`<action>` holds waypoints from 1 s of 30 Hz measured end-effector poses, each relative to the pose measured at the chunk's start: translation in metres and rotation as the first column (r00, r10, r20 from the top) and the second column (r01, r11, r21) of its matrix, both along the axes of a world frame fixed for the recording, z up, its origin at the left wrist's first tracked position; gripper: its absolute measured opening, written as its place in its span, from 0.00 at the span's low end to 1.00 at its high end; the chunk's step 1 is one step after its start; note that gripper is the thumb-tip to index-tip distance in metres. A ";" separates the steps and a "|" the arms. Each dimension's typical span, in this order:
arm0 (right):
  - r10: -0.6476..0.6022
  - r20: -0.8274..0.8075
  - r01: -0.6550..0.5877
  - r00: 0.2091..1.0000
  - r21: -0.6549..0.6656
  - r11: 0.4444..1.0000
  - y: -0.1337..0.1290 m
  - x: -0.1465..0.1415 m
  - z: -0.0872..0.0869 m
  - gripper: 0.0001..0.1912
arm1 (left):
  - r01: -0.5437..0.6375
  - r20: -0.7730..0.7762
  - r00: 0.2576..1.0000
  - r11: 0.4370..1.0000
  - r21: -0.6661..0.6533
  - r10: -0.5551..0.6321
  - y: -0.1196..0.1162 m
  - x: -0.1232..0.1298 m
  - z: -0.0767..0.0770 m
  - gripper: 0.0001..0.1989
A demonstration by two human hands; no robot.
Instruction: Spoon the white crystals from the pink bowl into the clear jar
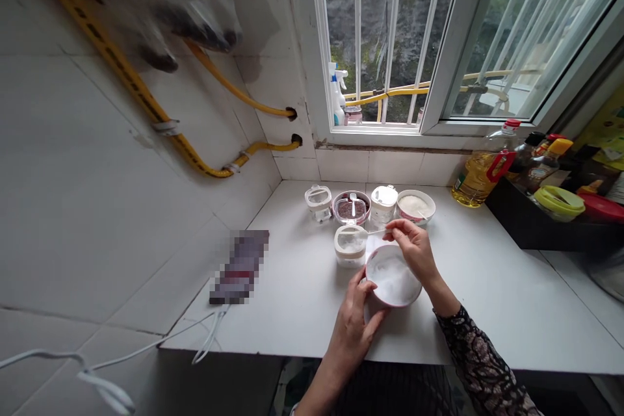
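Observation:
My left hand (pixel 355 315) is wrapped round the near left side of a bowl (pixel 408 302) holding white powder. The bowl is tipped a little toward me. In my right hand (pixel 414 250), thumb and fingers pinch the handle of a small pale spoon (pixel 374 233). The spoon's end is over the mouth of a small clear jar (pixel 350 260) with a cream rim, just behind the bowl. Whether any powder lies on the spoon cannot be made out. Part of a white sheet (pixel 374 246) shows between jar and bowl.
Behind stand a lidded jar (pixel 319 211), a bowl of dark red stuff (pixel 368 198), a white-lidded jar (pixel 384 208) and a bowl of pale grains (pixel 431 198). An oil bottle (pixel 475 175) and black bin (pixel 511 214) are right. A blurred-out phone-shaped object (pixel 238 266) with cable lies left.

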State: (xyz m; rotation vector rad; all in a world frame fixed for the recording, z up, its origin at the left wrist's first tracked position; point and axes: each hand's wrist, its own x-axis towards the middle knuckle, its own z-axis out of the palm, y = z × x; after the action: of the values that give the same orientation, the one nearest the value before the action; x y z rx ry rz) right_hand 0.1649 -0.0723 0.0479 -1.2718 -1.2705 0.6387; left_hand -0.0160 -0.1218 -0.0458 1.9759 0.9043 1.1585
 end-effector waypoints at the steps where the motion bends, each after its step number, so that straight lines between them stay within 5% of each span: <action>1: -0.012 0.108 0.005 0.994 0.065 0.998 -0.001 -0.005 -0.001 0.09 | 0.002 0.007 1.000 1.000 -0.005 -0.002 0.000 0.000 -0.001 0.18; 4: -0.001 0.481 -0.123 0.877 0.227 0.966 -0.002 -0.014 -0.003 0.11 | 0.008 0.014 1.000 1.000 -0.015 -0.008 0.000 0.001 -0.002 0.19; 7: 0.003 0.632 -0.238 0.775 0.287 0.928 -0.003 -0.014 0.000 0.13 | 0.007 0.014 1.000 1.000 -0.014 -0.007 0.000 0.000 -0.002 0.18; 13: -0.115 0.457 -0.036 0.882 0.309 0.950 -0.012 0.012 0.010 0.10 | 0.015 -0.018 1.000 1.000 -0.008 -0.015 0.000 -0.001 0.003 0.18; 22: 0.080 0.666 -0.149 0.742 0.047 0.988 -0.011 0.015 -0.011 0.11 | 0.001 -0.030 1.000 1.000 0.013 -0.001 0.000 -0.001 0.001 0.18; 30: 0.039 0.376 -0.005 0.926 -0.090 0.996 -0.009 0.021 -0.007 0.10 | 0.013 -0.025 1.000 1.000 0.004 -0.013 0.000 -0.001 -0.001 0.18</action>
State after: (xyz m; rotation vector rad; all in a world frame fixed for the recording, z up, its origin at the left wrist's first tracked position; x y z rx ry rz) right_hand 0.1856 -0.0810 0.0406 -1.5050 -1.5874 0.4808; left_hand -0.0175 -0.1213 -0.0466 2.0005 0.9017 1.1314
